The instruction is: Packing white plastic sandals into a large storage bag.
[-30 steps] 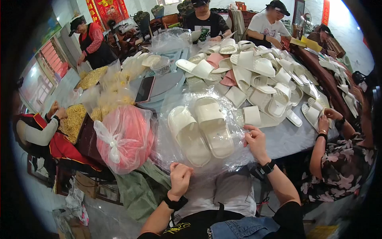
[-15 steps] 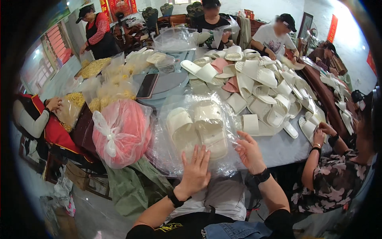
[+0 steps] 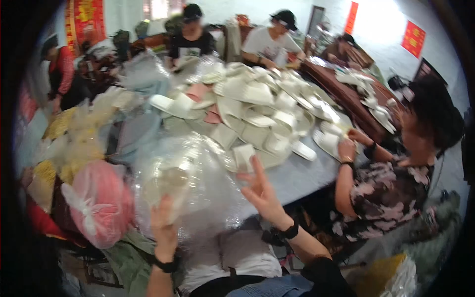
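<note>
A clear plastic bag (image 3: 208, 198) lies puffed and wrinkled in front of me, with a cream-white slipper (image 3: 173, 180) showing blurred through its left part. My left hand (image 3: 163, 222) is at the near end of that slipper, fingers pointing away from me. Motion smears them, so whether they grip it is unclear. Just off the bag's right side, my right hand (image 3: 267, 195) is raised with its fingers spread and nothing in them. Beyond it stretches a big heap of white slippers (image 3: 247, 94), with a pink slipper (image 3: 197, 92) among them.
A tied bag of pink stuff (image 3: 101, 203) sits to the left. Behind it are bags of yellow pieces (image 3: 81, 153). On the right, a co-worker (image 3: 386, 193) reaches in at the heap's edge. Several other people work around the far side of the grey table (image 3: 311, 173).
My view has swung right, so the scene sits further left. My right hand has come off the bag's edge, fingers now spread. The bag has puffed up and blurs the slippers.
</note>
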`<state>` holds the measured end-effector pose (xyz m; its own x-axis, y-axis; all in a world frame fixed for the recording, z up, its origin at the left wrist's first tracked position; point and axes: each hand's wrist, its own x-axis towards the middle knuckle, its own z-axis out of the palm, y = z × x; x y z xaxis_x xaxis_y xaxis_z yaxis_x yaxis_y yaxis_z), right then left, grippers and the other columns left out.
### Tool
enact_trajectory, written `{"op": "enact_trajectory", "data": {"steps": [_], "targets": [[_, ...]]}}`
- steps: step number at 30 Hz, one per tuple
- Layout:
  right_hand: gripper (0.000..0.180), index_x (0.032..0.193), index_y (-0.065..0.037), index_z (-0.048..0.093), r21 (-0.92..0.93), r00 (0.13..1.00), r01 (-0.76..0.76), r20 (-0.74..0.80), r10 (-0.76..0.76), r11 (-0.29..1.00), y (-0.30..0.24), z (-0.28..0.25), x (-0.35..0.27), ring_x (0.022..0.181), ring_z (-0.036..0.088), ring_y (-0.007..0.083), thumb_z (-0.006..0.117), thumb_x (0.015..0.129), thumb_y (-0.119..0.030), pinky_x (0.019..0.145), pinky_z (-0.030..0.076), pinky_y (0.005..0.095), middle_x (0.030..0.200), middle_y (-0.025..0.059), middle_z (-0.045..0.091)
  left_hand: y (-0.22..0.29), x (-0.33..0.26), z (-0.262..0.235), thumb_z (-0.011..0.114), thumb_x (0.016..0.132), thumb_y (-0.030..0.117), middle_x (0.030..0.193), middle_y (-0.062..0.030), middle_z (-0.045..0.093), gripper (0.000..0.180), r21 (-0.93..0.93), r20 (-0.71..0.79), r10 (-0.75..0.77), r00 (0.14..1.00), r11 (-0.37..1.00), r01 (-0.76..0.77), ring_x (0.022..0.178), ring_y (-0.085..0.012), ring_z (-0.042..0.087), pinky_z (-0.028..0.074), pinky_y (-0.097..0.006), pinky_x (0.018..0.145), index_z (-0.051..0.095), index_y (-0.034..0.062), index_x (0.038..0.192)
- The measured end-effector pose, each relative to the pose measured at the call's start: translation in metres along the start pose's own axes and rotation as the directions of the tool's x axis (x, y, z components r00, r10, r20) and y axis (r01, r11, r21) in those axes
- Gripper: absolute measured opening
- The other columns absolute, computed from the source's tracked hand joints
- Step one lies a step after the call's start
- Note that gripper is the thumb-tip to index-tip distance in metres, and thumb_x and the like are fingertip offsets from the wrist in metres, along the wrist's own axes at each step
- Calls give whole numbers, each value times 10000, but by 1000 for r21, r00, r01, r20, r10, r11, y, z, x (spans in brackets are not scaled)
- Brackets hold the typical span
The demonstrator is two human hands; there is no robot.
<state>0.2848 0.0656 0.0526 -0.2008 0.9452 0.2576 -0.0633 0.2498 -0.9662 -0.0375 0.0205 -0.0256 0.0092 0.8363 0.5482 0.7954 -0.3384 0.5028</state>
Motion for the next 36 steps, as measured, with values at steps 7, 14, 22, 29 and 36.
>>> {"op": "enact_trajectory", "data": {"steps": [7, 14, 22, 29, 36], "targets": [[700, 1512, -10, 416, -738, 679, 494, -1, -734, 459, -37, -44, -28, 1220, 565, 413, 700, 872, 12, 971, 484, 451, 1534, 331, 394, 21, -2, -69, 595, 870, -72, 1072, -195, 732, 299, -420, -153, -356, 922, 868, 266, 1012, -249, 683, 490, -378, 945, 677, -84, 1157], [530, 1343, -19, 618, -489, 737, 665, 305, -603, 565, 9, 17, -27, 1139, 619, 346, 684, 825, 75, 913, 546, 418, 1499, 232, 485, 51, -69, -178, 694, 920, 78, 1009, -96, 718, 235, -390, -291, -390, 874, 882, 264, 854, -181, 667, 521, -333, 769, 695, -90, 1085], [492, 1318, -11, 622, -48, 534, 646, 741, -406, 762, 29, 100, -42, 1056, 650, 312, 682, 831, 27, 886, 541, 405, 1368, 156, 607, 115, -142, -311, 733, 938, 173, 972, -139, 727, 357, -289, -310, -563, 766, 824, 488, 891, -236, 709, 581, -380, 774, 673, -107, 1151], [642, 1456, 17, 461, 192, 78, 620, 950, -303, 761, 110, 220, -106, 1353, 512, 359, 681, 861, -82, 1107, 439, 437, 1523, 186, 476, 92, -177, -321, 621, 947, 27, 989, -152, 745, 234, -342, -347, -644, 682, 764, 547, 905, -223, 721, 597, -374, 804, 687, -111, 1124], [836, 1456, 72, 440, -412, 313, 693, 911, 268, 592, 143, 298, -114, 1139, 652, 438, 733, 871, -448, 976, 513, 460, 1417, 356, 505, 60, -207, -313, 667, 908, 30, 856, -96, 760, 176, -182, -289, -749, 595, 654, 735, 796, -133, 706, 560, -302, 705, 739, -72, 1033]]}}
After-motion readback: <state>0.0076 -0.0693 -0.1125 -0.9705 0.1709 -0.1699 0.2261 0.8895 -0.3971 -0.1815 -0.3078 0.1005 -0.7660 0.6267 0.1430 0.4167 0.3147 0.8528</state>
